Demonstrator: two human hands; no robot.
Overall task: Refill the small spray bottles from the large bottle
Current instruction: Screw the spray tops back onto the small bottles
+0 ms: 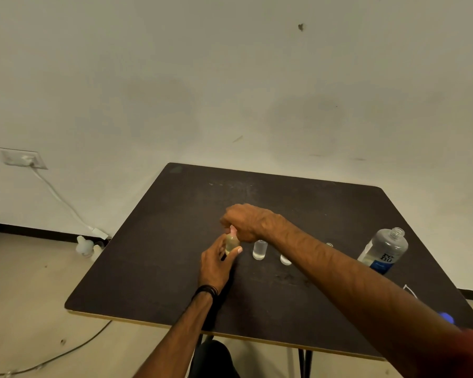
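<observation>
My left hand [216,264] grips a small yellowish spray bottle [231,243] standing on the dark table [175,241]. Directly above it, my right hand [247,221] is closed over the bottle's top, with a pinkish spray head [233,230] showing under the fingers. To the right stand a small clear bottle [259,250] and another small clear bottle [285,259], partly hidden by my right forearm. A third small top [329,244] peeks out behind the forearm. The large clear bottle [382,249] with a blue label stands uncapped at the right.
A blue object [446,318] and a thin white item [410,290] lie near the table's right edge. On the floor at the left stand white plastic containers [85,246], with a power adapter and cable running from a wall socket [22,158].
</observation>
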